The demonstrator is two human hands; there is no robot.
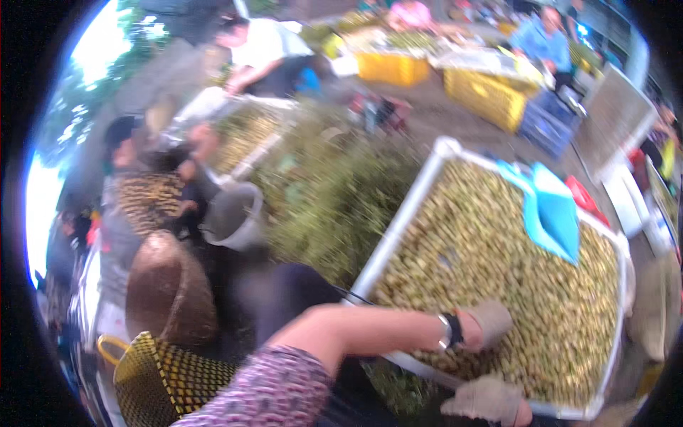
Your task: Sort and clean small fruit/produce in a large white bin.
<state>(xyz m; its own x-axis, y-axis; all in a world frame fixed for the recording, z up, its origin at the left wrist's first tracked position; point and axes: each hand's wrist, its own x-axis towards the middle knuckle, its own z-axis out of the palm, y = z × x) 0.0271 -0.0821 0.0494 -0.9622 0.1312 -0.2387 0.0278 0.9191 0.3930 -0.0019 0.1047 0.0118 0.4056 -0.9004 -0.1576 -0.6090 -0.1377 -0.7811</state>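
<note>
My left hand (490,323), in a pale work glove with a watch-like band at the wrist, reaches down into a heap of small yellow-green produce (512,277). Its fingertips are hidden, so what they grasp is unclear. The heap fills a large white-framed tray (397,221). Also gloved, my right hand (485,397) is at the tray's near edge, fingers pointing left; blur hides whether anything is in it. A light-blue plastic scoop (552,213) lies on the produce at the far side, away from both hands.
Left of the tray is a pile of green plants (331,197). Nearby are a grey bucket (235,216), a brown basket (171,293) and a yellow-black woven basket (176,373). A person (144,187) works by another tray (291,107). Yellow crates (483,99) stand behind.
</note>
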